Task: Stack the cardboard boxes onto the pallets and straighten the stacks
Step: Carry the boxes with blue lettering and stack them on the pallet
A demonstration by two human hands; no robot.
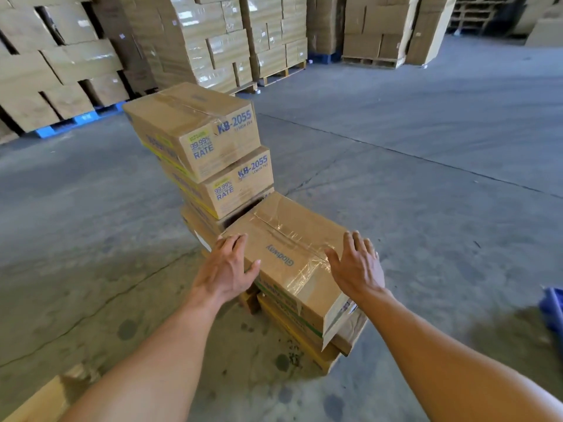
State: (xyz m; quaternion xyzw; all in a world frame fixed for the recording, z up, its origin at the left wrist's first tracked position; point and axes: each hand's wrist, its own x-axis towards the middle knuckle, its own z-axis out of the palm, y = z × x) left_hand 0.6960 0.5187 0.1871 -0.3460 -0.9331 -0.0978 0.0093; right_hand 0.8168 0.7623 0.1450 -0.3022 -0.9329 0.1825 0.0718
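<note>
A taped cardboard box (286, 239) lies on top of a low stack of boxes (304, 339) on the concrete floor in front of me. My left hand (227, 269) rests open on the box's near left corner, thumb along its side. Over the box's right edge is my right hand (358, 266), fingers spread; whether it touches the box I cannot tell. Just behind stands a taller stack: a top box (195, 129) printed KB-2055, a second like it (240, 184) below, and another under those.
Wrapped pallets of boxes (213, 41) line the back and left, some on blue pallets (76, 120). A blue pallet's corner (553, 309) shows at the right edge. A cardboard edge (36, 400) lies at the bottom left. Bare concrete floor (426, 178) spreads to the right.
</note>
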